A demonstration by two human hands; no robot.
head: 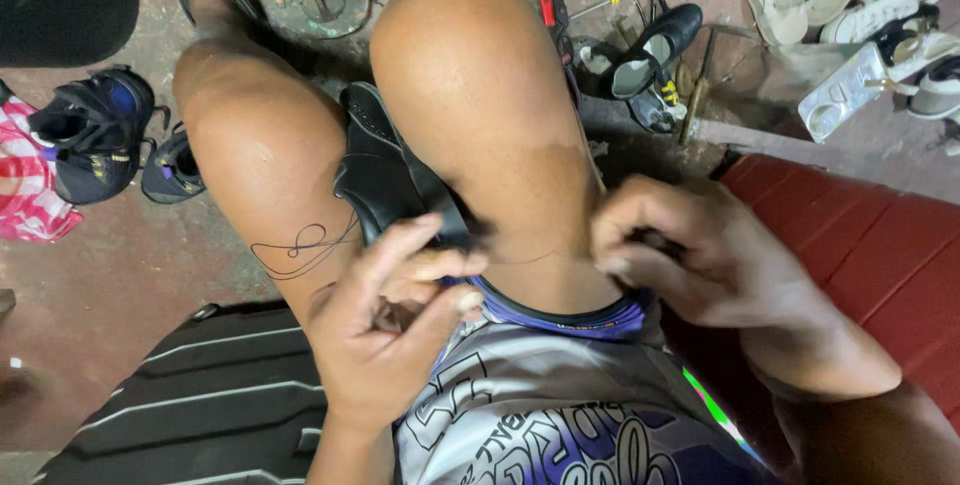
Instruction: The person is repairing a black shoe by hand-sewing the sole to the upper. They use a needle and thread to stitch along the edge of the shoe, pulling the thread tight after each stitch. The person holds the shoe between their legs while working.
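Clamping a black leather shoe (385, 170) between the knees, seemingly for steadiness; left hand (395, 320) fingers curling at its near edge, pinching something thin, unclear what; right hand (715, 270) closing tight on a small dark piece beside the thigh

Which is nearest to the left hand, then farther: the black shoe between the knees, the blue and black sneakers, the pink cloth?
From the left hand:
1. Black shoe, just above it, between the knees.
2. Blue and black sneakers, on the floor at left.
3. Pink cloth, at the left edge.
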